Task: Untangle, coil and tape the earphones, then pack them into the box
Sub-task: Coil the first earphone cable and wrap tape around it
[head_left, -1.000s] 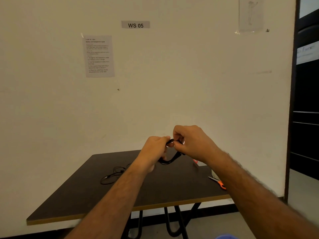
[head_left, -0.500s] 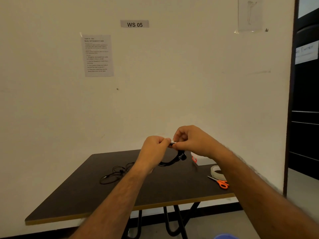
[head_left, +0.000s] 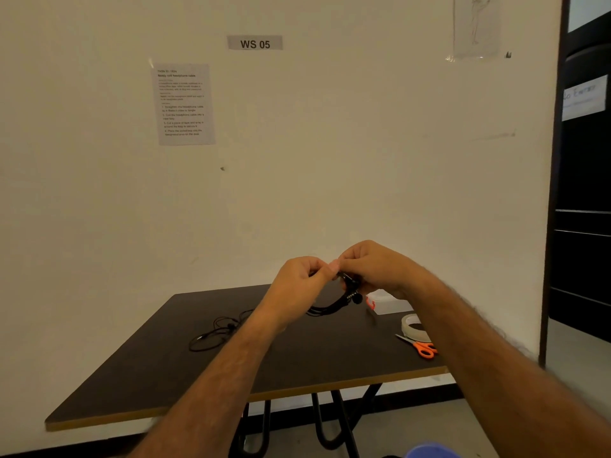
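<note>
Both hands raised above table [head_left: 158, 385]; left hand [head_left: 302, 280] and right hand [head_left: 373, 266] pinch coiled earphones [head_left: 344, 297]; clear box [head_left: 391, 304] at far right, contents indiscernible; second earphones [head_left: 215, 332] loose on tabletop.

2 earphone sets [head_left: 334, 304] [head_left: 215, 332], 1 tape roll [head_left: 413, 327], 1 scissors [head_left: 420, 347], 1 box [head_left: 390, 302]

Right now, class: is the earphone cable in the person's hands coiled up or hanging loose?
Coiled. The earphones form a bunched black loop, held above the table by the left hand and right hand.
</note>
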`<state>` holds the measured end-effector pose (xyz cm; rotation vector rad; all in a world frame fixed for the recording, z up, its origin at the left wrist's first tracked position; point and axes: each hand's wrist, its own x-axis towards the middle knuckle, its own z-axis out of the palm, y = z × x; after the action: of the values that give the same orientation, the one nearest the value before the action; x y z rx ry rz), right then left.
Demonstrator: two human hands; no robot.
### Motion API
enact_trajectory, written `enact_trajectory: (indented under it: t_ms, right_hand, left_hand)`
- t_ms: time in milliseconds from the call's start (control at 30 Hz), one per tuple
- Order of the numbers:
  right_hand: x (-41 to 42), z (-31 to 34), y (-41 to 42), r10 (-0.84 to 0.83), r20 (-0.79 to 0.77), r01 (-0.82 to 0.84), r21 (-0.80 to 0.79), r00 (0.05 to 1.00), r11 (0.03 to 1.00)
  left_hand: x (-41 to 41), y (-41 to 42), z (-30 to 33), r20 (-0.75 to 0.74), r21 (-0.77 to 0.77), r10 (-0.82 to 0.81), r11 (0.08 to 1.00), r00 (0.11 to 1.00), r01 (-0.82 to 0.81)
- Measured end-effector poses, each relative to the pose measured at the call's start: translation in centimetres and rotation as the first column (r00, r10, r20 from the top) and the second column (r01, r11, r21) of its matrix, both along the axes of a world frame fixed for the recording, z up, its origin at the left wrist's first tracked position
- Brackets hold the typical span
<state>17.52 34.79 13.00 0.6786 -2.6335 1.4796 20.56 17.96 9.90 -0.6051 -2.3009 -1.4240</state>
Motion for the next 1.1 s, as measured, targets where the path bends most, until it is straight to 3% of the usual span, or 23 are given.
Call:
enact_trajectory:
  t_ms: [200,367,467,733,833,1000,1100]
  right_hand:
    - [-0.2,0.0,0.6,0.083,0.133,-0.076,-0.057,0.988,0.996]
    - [-0.1,0.1,0.9,0.197,0.291,-0.164,-0.134,0.936,0.977]
    - [-0.5,0.0,1.2,0.241,0.337,-0.181,-0.200,0.910,0.963]
    - [-0.7,0.3,1.3,0.310,0.349,-0.227,-0.257,0.884,0.939]
    - [-0.8,0.3,1.4,0.325,0.359,-0.244,-0.254,0.875,0.936]
    - [-0.5,0.2,1.3,0.317,0.388,-0.264,-0.184,0.866,0.947]
    - [-0.7,-0.1,1.2,0.236,0.315,-0.204,-0.133,0.919,0.970]
  left_hand:
    - [-0.3,-0.2,-0.1,-0.046,-0.076,-0.006,0.997,0.999,0.003]
    - [-0.4,0.0,-0.5,-0.238,-0.218,0.098,0.964,0.966,-0.152]
    - [0.0,0.5,-0.6,-0.309,-0.202,0.131,0.959,0.942,-0.200]
    - [0.0,0.9,-1.0,-0.346,-0.108,0.190,0.965,0.919,-0.241]
    - [0.2,0.9,-0.8,-0.370,-0.140,0.160,0.964,0.915,-0.225]
    - [0.5,0.7,-0.4,-0.475,-0.151,0.136,0.961,0.870,-0.233]
    - [0.5,0.6,-0.3,-0.486,-0.140,0.151,0.959,0.861,-0.247]
